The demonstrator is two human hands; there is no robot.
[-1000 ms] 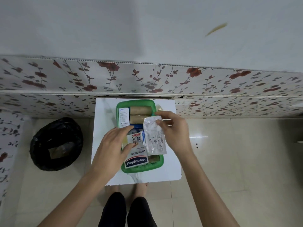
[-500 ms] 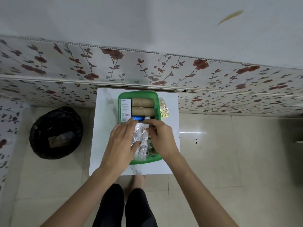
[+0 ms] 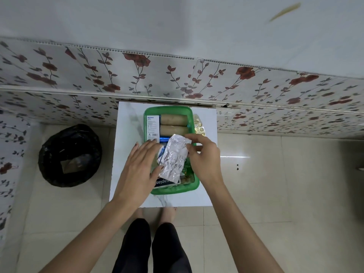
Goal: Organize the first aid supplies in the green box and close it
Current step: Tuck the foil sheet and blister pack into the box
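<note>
Green box (image 3: 150, 127) open on a small white table (image 3: 130, 134), set against the floral wall panel (image 3: 78, 75). Inside the box, at the end nearest the wall: two tan bandage rolls (image 3: 173, 125) side by side, touching, with a white carton (image 3: 153, 126) standing just left of them against the box's left wall. Below the rolls, a strip of blue packaging (image 3: 163, 138). At the box's near end, a plaster packet with white lettering on dark blue (image 3: 164, 183), partly covered.

Right hand (image 3: 204, 158) over the box's right rim, thumb and fingers pinching the upper edge of a crinkled silver foil strip (image 3: 173, 160) held above the middle of the box. Left hand (image 3: 139, 166) flat and spread over the box's left side, fingers extended, thumb touching the foil's lower left edge, gripping nothing.

Gold blister pack (image 3: 199, 126) on the table, just outside the box's right wall. Black bin (image 3: 69, 154) on the floor, well left of the box.
</note>
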